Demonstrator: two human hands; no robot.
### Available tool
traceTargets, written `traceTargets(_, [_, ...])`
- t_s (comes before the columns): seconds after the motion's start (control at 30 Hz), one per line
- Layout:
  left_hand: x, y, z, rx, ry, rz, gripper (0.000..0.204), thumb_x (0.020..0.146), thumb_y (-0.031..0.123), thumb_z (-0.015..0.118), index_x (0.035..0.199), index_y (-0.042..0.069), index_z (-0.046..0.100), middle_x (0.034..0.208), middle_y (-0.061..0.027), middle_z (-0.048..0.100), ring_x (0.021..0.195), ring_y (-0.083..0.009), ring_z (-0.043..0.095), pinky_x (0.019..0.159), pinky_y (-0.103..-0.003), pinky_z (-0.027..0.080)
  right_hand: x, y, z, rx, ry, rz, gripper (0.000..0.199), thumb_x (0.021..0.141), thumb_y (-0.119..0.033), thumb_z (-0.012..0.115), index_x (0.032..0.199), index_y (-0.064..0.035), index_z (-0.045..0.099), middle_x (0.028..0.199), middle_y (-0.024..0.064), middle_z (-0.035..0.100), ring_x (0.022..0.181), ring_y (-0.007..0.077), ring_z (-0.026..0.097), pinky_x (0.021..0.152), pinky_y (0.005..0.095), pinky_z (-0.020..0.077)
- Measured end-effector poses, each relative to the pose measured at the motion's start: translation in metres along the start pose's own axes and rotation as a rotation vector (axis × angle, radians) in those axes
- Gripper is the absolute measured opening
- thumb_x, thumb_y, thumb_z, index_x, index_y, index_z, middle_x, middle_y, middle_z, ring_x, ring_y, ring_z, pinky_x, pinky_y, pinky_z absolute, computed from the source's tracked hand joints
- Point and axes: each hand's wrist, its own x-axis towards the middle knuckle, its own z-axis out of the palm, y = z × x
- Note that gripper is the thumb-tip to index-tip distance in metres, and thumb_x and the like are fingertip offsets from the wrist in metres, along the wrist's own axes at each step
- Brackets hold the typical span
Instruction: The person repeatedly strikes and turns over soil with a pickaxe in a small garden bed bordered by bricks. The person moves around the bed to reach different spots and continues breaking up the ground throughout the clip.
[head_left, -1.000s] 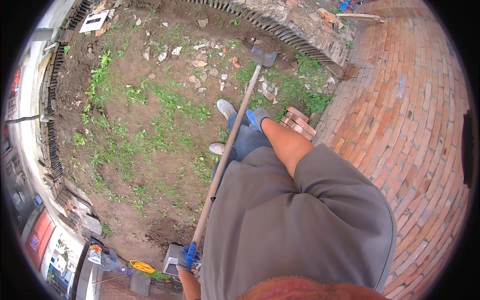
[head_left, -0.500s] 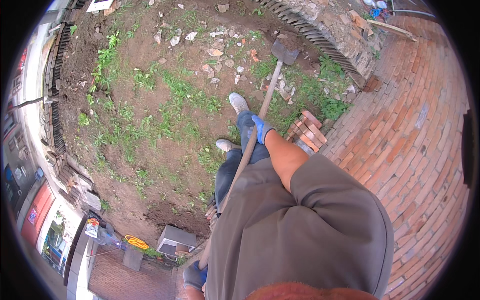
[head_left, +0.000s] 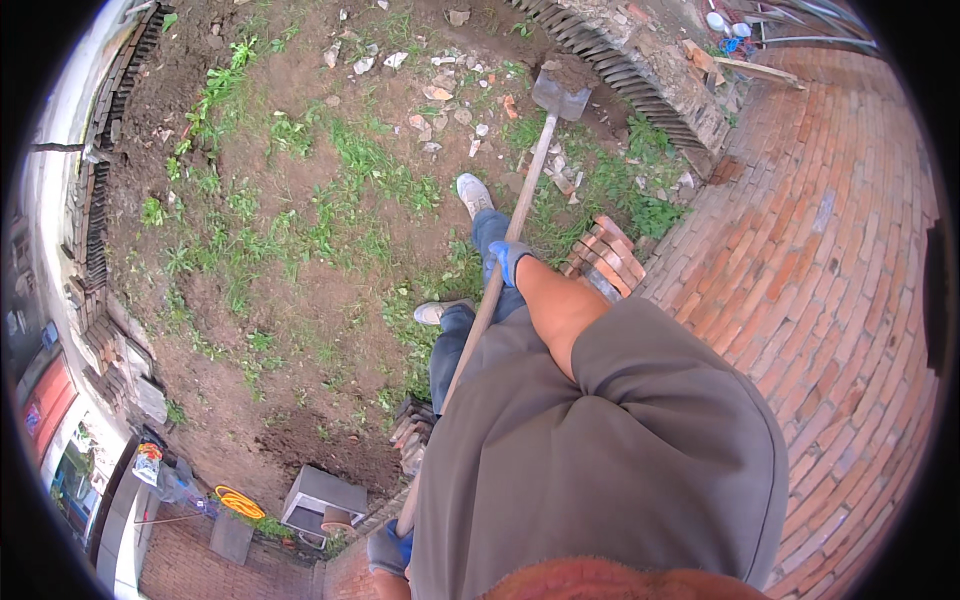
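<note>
I hold a long wooden-handled shovel (head_left: pixel 528 172) over a patch of bare soil and grass. Its metal blade (head_left: pixel 560 92) carries a lump of soil and hangs near the foot of a low brick edging (head_left: pixel 640 75). My right hand (head_left: pixel 509 262), in a blue glove, grips the middle of the handle. At the bottom of the view my left hand (head_left: pixel 388 548), in a grey and blue glove, grips the handle's end. My two grey shoes (head_left: pixel 474 190) stand on the grass under the handle.
Red brick paving (head_left: pixel 800 260) fills the right side. A small stack of bricks (head_left: pixel 605 255) lies at its edge, more bricks (head_left: pixel 415 430) by my legs. Stone rubble (head_left: pixel 440 95) is scattered on the soil. A grey box (head_left: pixel 320 500) and yellow hose coil (head_left: pixel 235 500) sit lower left.
The shovel blade has swung forward and away from me toward the brick edging, with soil on it. Both hands keep their grip on the handle.
</note>
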Motion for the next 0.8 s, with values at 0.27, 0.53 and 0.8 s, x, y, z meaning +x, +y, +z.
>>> traceTargets(0.27, [-0.061,-0.176,0.152,-0.064,0.042,-0.252,0.044,0.082,0.057,0.074,0.097,0.017,0.080,0.086,-0.0176,0.076,0.082,-0.0392,0.075,0.074,-0.049,0.058,-0.065,0.162,0.061,-0.161,-0.057,-0.097,0.030,0.097,-0.014,0.066,0.125,-0.0093,0.059,0.097,0.0127,0.064,0.088,0.0383,0.067,0.079,0.0629,0.0581])
traceTargets(0.53, [-0.072,-0.240,0.256,-0.178,0.334,-0.336,0.033,0.083,0.046,0.073,0.101,0.019,0.077,0.086,-0.0147,0.076,0.078,-0.0386,0.073,0.071,-0.050,0.057,-0.182,0.188,0.182,-0.392,-0.449,-0.309,0.018,0.097,-0.014,0.062,0.113,-0.0069,0.063,0.092,0.0148,0.068,0.071,0.0333,0.063,0.072,0.0545,0.0577])
traceTargets(0.8, [-0.090,-0.146,0.315,-0.456,0.511,-0.555,0.032,0.076,0.036,0.079,0.104,0.021,0.076,0.089,-0.0110,0.075,0.081,-0.0343,0.073,0.074,-0.049,0.057,-0.175,0.179,0.266,-0.678,-0.270,-0.325,0.018,0.097,-0.017,0.063,0.109,-0.0061,0.058,0.089,0.0151,0.061,0.085,0.0395,0.066,0.073,0.0569,0.0580])
